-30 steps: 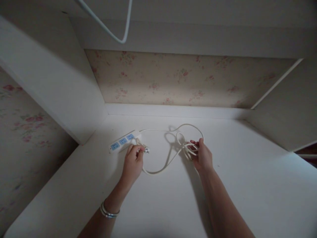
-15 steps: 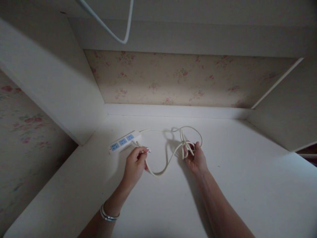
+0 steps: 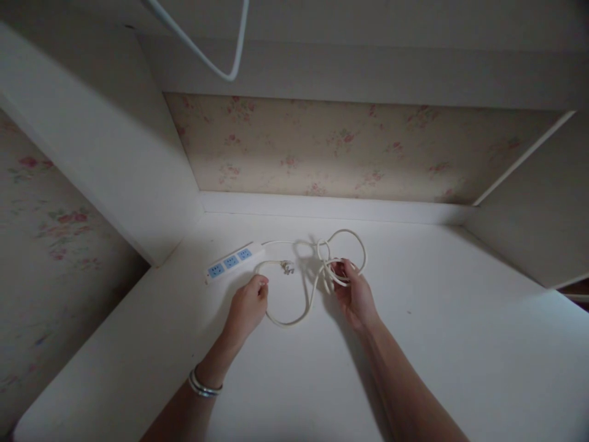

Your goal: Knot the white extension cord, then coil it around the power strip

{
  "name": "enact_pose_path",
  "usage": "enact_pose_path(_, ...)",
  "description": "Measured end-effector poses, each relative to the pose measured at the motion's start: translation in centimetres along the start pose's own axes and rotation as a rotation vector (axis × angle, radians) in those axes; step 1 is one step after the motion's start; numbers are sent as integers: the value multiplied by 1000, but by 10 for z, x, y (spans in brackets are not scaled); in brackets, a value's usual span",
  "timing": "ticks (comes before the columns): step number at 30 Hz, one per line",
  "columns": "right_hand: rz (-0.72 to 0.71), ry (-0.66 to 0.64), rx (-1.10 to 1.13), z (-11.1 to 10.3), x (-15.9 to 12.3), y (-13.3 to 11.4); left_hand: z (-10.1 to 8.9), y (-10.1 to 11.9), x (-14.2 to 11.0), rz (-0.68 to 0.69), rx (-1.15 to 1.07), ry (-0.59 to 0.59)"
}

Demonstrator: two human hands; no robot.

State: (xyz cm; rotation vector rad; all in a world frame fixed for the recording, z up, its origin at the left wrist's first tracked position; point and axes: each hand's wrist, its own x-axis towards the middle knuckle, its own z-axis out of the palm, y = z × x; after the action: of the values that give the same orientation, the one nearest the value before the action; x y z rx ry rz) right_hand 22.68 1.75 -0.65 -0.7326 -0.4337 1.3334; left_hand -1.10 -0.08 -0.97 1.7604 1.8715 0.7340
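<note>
A white power strip [image 3: 234,261] with blue sockets lies on the white tabletop, just beyond my left hand. Its white cord [image 3: 294,323] runs to the right into a loose tangle of loops. My left hand [image 3: 248,307] is closed on the cord near its plug end, the fingertips pinched together. From that hand the cord curves up and over to the plug [image 3: 288,267], whose metal prongs show to the right of my fingers. My right hand [image 3: 356,294] is closed around the looped part of the cord, its fingers partly hidden by the loops.
A low white ledge [image 3: 322,204] and floral wallpaper [image 3: 294,147] stand behind the tabletop [image 3: 294,380]. White panels [image 3: 105,135] rise at both sides. A thin white cable [image 3: 232,70] hangs in view at the top.
The plug has come out from my left fingers and now shows to their right. My right hand and the loops have shifted slightly to the left. The view has turned a little.
</note>
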Motion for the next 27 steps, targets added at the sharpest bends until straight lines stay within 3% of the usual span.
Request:
enact_pose_path(4, 4, -18, 29, 8, -7, 4, 0, 6, -4, 87, 63, 51)
enact_pose_path(8, 45, -48, 1, 20, -21, 11, 2, 17, -10, 137, -215, 44)
enact_pose_path(12, 99, -87, -41, 32, -37, 19, 4, 30, -14, 84, -556, -101)
enact_pose_path(17, 133, -221, -104, 35, -45, 26, 5, 39, -20, 132, -751, -265)
enact_pose_path(23, 108, -261, -231, 30, -44, 30, 10, 35, -20, 18, -698, -269)
enact_pose_path(27, -125, -78, -438, 22, -38, 30, 10, 34, -17, 53, -549, -164)
